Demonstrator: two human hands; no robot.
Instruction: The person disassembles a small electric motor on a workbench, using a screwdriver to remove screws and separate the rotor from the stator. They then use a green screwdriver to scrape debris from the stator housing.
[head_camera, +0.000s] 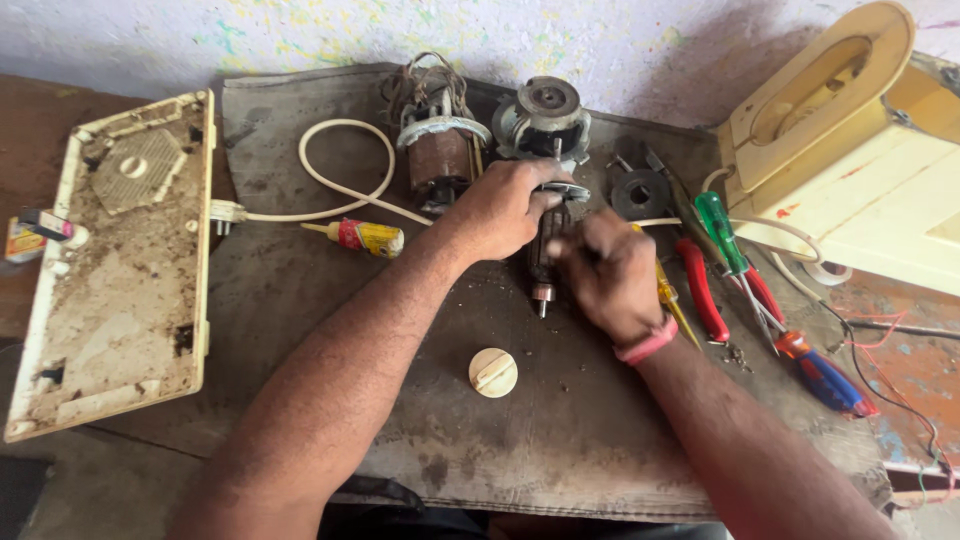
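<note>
- The left hand (505, 205) lies over the upper end of a motor armature (543, 262), its fingers clamped around the part just below the armature's round plate.
- The right hand (608, 272) meets it from 3 o'clock, fingers curled together against the armature's side; whether they pinch anything small cannot be told. A pink band sits on that wrist.
- The armature lies near the middle of the worktop (560, 440), shaft tip pointing toward 6 o'clock.
- At 12 o'clock of the hands stand a copper-wound stator (437, 150) and a grey motor housing (547, 115).
- At 9 o'clock lie a yellow glue tube (362, 236) and a looped cream cable (340, 180); farther out, a dirty cream base plate (120, 260).
- At 6 o'clock rests a cream round knob (493, 372).
- At 3 o'clock lie red-handled pliers (702, 290), a green-handled screwdriver (718, 228) and, beyond, a cream appliance body (850, 140).
</note>
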